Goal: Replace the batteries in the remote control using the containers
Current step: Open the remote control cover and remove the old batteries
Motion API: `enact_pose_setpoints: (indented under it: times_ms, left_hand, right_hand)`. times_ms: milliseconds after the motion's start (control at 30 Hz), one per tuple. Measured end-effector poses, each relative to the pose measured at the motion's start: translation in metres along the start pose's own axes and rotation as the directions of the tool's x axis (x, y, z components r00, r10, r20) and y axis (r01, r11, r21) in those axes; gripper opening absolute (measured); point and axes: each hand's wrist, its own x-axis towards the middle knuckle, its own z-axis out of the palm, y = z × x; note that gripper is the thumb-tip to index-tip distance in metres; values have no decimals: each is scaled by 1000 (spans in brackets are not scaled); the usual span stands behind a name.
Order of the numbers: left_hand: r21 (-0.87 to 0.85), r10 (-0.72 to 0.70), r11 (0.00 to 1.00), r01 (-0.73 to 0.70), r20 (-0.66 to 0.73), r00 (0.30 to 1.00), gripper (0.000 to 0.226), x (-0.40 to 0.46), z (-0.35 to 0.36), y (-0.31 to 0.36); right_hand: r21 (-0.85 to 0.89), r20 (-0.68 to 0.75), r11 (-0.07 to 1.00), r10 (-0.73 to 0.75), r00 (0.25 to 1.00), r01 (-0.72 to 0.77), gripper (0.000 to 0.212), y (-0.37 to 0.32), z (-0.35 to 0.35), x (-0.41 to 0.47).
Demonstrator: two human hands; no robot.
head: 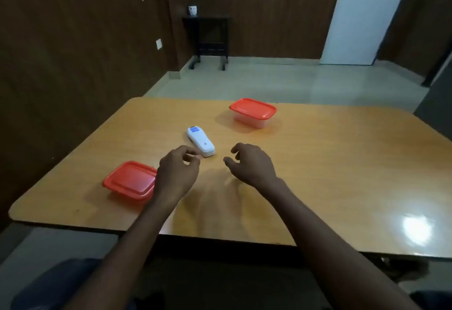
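Observation:
A white remote control [200, 141] lies flat near the middle of the orange-brown table [330, 167], its blue-labelled end pointing away from me. My left hand [178, 170] hovers just left of the remote's near end, fingers curled loosely, holding nothing. My right hand [249, 163] hovers to the remote's right, fingers apart and empty. One clear container with a red lid [253, 111] stands shut at the far side. A second red-lidded container [130, 179] sits shut at the near left, partly hidden by my left wrist.
The table's near edge [220, 237] runs below my forearms. A glare spot [415, 230] shines on the right front corner. Beyond the table are tiled floor, a dark side table [208, 38] against the wood wall, and a white door [362, 16].

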Motion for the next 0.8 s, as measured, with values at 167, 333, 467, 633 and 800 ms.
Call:
enact_pose_setpoints:
  times_ms: [167,333,467,633,800]
  left_hand:
    - [24,-117,993,117,-5,993,18,28,10,-6]
    - [27,-156,987,156,-19,988,12,41,14,-16]
    - [-69,-222,972,223,23,975,17,47,12,-16]
    - [-334,-307,876,348,170,936,22,42,21,0]
    - [-617,-202,630,472,456,866,29,11,45,34]
  right_hand:
    - [-118,10,992,-47,999,48,49,-32,44,53]
    - [-114,52,994,11,999,-5,50,-46,66,88]
    - [-1,-10,997,71,997,-71,43,-42,68,84]
    - [81,-169,995,72,983,-59,44,-25,39,51]
    - [80,-297,996,49,954,-26,42,-7,-2,-13]
